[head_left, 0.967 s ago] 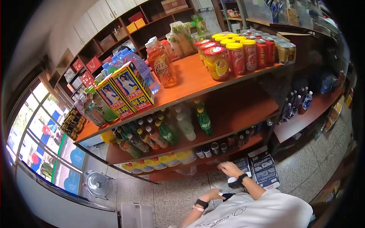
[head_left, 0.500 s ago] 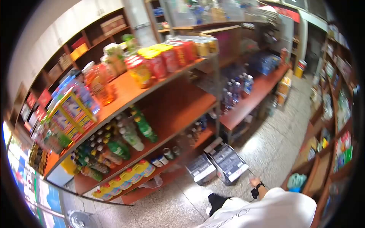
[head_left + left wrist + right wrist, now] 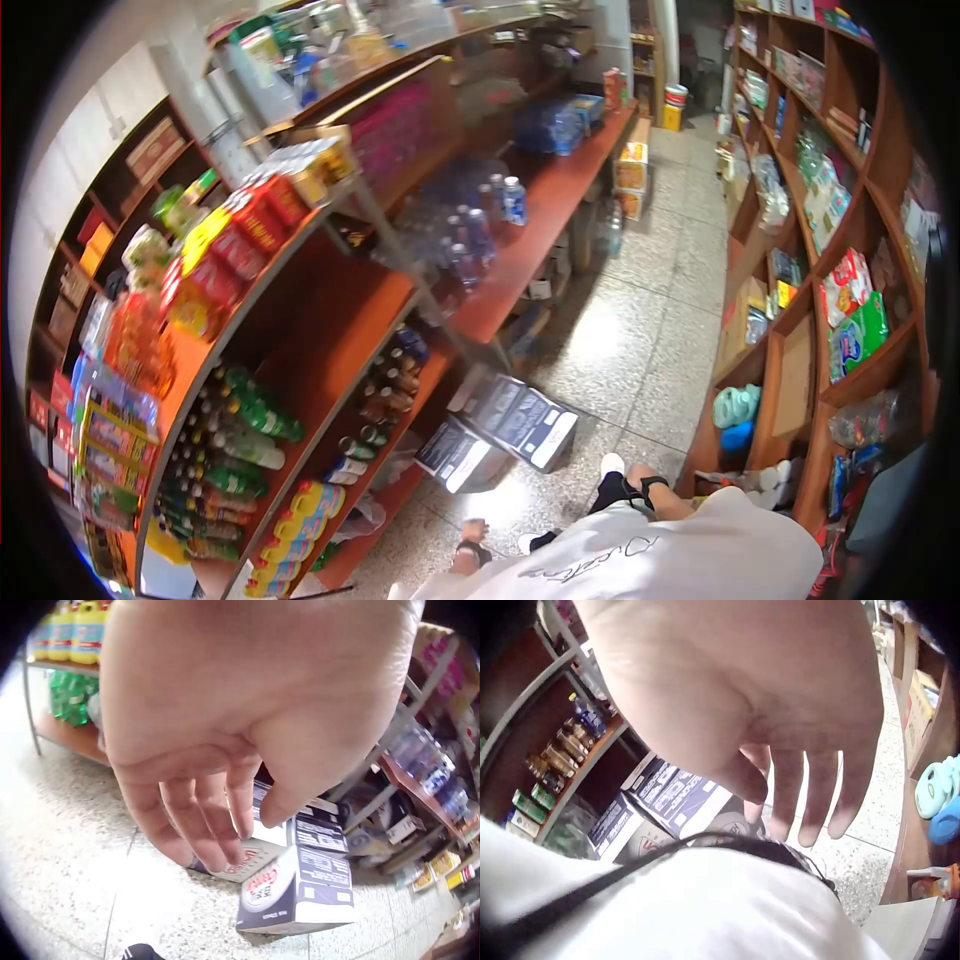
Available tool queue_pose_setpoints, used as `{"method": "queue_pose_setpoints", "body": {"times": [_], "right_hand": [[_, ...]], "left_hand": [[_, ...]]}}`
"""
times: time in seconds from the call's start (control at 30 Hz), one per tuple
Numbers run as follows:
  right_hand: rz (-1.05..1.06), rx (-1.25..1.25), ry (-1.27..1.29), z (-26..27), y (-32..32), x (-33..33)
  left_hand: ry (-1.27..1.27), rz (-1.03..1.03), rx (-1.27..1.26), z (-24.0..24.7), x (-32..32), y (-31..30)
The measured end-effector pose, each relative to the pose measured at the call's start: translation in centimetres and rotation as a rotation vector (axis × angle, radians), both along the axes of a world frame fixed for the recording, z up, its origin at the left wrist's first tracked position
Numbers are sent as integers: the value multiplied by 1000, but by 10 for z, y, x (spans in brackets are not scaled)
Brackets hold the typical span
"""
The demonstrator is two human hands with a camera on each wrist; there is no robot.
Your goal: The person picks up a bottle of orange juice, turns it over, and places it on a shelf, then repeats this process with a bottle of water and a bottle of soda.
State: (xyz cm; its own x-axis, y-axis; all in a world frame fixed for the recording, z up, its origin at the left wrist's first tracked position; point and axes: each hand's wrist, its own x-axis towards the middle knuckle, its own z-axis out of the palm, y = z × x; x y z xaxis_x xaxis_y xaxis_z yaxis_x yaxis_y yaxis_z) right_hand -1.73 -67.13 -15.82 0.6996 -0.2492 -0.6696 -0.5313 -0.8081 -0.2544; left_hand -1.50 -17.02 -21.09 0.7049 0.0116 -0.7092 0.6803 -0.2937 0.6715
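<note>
My left hand (image 3: 475, 532) hangs low over the speckled floor with nothing in it. In the left wrist view its fingers (image 3: 214, 832) droop, loosely bent, in front of two dark blue and white cartons (image 3: 300, 889). The right hand (image 3: 640, 474) is down close to my body, and it too holds nothing. Loose fingers (image 3: 821, 795) show in the right wrist view, beside the white shirt (image 3: 720, 900) and a dark cord. Both cartons (image 3: 530, 422) stand side by side on the floor at the end of the drinks shelf.
The drinks shelf (image 3: 330, 320) on the left carries bottles, cans and yellow jugs (image 3: 300, 530). Behind it, a red-brown counter (image 3: 540, 215) holds water bottles. Wooden shelving (image 3: 800, 340) with packaged goods lines the right side. A tiled aisle (image 3: 640, 290) runs between them.
The head view has swung right, bringing the aisle and right-hand shelving into sight. My right hand has gone from over the cartons to beside my body. The left hand left view, then reappeared.
</note>
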Motion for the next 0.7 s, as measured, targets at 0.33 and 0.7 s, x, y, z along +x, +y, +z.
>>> {"method": "queue_pose_setpoints", "body": {"times": [0.33,0.7], "right_hand": [[-620,317,6,-198,-280,-28],[-436,-185,-423,25,-404,157]], "left_hand": [[-79,-530,36,0,225,-274],[-193,-761,262,33,331,-390]]}}
